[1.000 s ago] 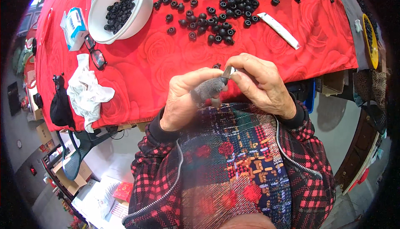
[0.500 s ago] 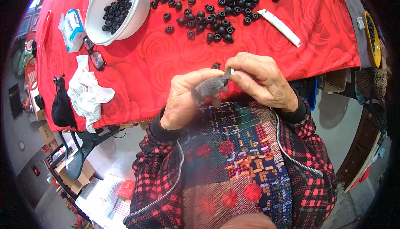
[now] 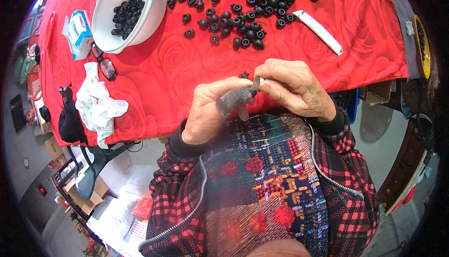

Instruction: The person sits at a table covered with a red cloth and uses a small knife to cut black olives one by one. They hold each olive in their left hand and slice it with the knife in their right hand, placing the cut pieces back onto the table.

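small tool [image 3: 256, 84], pinched by right hand [image 3: 299, 91]

I am seeing the person wearing a red and black checked jacket [image 3: 346, 182] with a silver zipper [image 3: 327, 173] running along its open front. Black cuffs [image 3: 327, 126] are showing at both wrists. A grey cloth cover [image 3: 234, 99] is sitting on one left finger.

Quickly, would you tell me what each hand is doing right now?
Left hand: closed, a grey-covered finger pinching a small dark part.
Right hand: closed, fingertips pinching the same part from the other side.
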The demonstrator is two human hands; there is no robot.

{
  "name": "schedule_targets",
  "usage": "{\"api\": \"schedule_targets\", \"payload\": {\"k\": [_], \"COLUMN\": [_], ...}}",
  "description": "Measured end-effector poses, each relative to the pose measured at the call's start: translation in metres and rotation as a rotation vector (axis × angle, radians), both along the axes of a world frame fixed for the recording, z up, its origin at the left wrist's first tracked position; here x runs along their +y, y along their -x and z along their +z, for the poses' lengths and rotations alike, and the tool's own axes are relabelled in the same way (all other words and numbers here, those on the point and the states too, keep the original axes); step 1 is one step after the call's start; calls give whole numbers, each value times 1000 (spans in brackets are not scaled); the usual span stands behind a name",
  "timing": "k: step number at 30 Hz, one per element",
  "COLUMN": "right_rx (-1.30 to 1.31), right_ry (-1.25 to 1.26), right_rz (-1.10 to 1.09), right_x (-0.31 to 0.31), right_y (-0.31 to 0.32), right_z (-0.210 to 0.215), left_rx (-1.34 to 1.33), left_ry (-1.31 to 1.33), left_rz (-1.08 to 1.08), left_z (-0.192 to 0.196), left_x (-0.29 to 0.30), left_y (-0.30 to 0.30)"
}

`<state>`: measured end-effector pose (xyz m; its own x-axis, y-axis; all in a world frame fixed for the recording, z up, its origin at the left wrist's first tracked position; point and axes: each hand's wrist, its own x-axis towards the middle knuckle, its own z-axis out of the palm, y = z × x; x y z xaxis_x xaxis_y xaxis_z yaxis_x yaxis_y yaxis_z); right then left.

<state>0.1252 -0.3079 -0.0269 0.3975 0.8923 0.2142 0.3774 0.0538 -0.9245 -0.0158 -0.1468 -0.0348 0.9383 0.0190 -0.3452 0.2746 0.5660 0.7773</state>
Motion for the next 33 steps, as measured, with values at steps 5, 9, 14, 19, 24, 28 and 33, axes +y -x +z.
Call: {"api": "schedule_targets", "payload": {"k": [5,9,14,19,24,28,33], "right_rx": [-21,121,5,-249,-381,-470,-510], "right_ry": [-48,-57,-168,-209,-312,-354,-380], "right_rz": [124,123,-70,-173,-212,-225,-106], "right_x": [0,-8,-3,8,7,8,7], "right_y": [2,8,3,15,19,22,24], "right_z": [-10,0,12,0,-5,-4,6], "left_rx": [111,57,22,45,-14,-11,42], "left_ry": [-31,-65,72,286,266,259,57], "left_rz": [106,155,65,25,-49,-38,110], "left_z": [-1,2,-5,4,6,6,12], "left_x": [2,4,6,0,-4,-7,-6], "left_y": [-7,-14,-9,-8,-7,-6,2]}}
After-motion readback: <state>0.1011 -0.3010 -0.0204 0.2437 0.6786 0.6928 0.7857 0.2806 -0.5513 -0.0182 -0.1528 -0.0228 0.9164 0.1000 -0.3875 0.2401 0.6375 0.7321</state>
